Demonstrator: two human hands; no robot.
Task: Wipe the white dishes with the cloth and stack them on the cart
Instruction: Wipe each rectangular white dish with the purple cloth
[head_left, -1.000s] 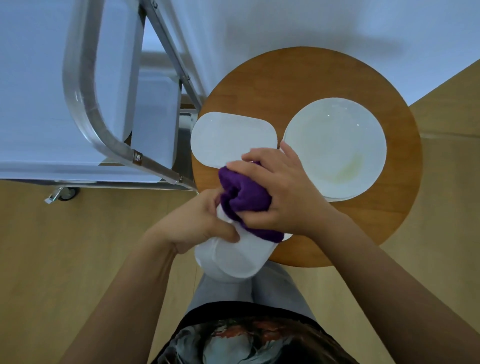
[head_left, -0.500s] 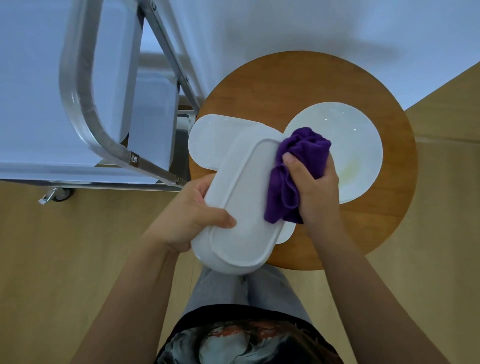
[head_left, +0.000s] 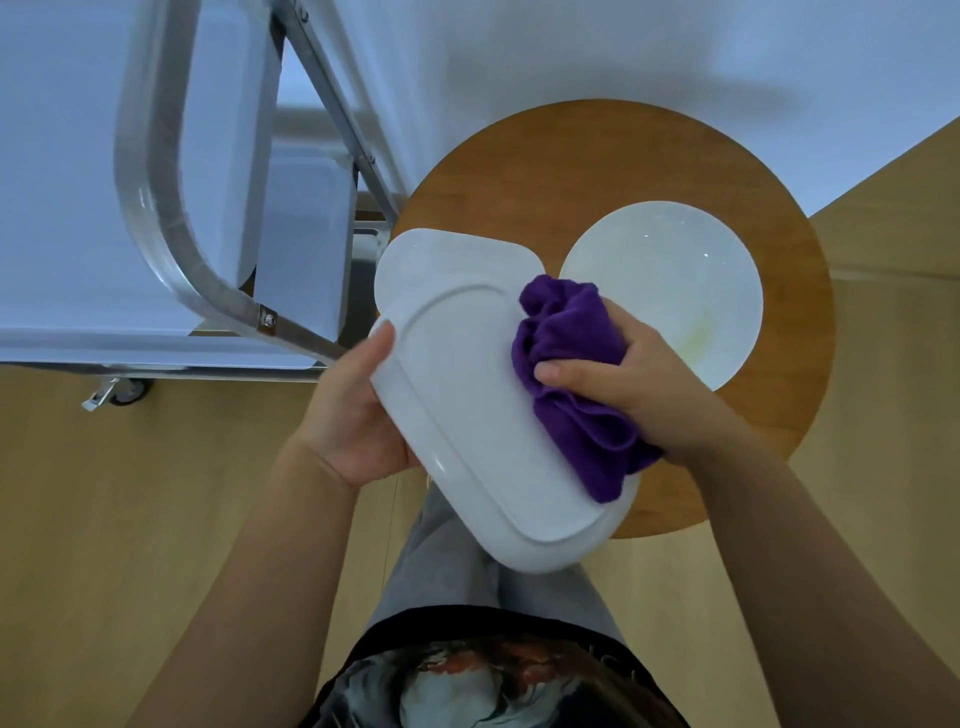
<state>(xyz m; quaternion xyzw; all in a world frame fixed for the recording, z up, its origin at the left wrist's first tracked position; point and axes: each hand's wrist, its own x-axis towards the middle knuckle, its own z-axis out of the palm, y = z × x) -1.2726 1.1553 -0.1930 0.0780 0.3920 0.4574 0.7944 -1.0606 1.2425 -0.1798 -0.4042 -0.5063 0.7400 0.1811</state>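
The oblong white dish (head_left: 483, 447) is held tilted above the near edge of the round wooden worktop (head_left: 613, 171), its underside facing up. Over the last second the purple cloth (head_left: 569, 374) has slid from the dish's near end toward its right rim, so the wiping of this dish is probably well along. The left hand (head_left: 353, 410) grips the left edge, fingers curled beneath; the right hand (head_left: 639, 384) bunches the cloth in curled fingers. Beyond lie a second oblong dish (head_left: 441, 265) and a round plate (head_left: 675, 291) showing a faint yellowish smear. No dishes are visible on the cart (head_left: 156, 218).
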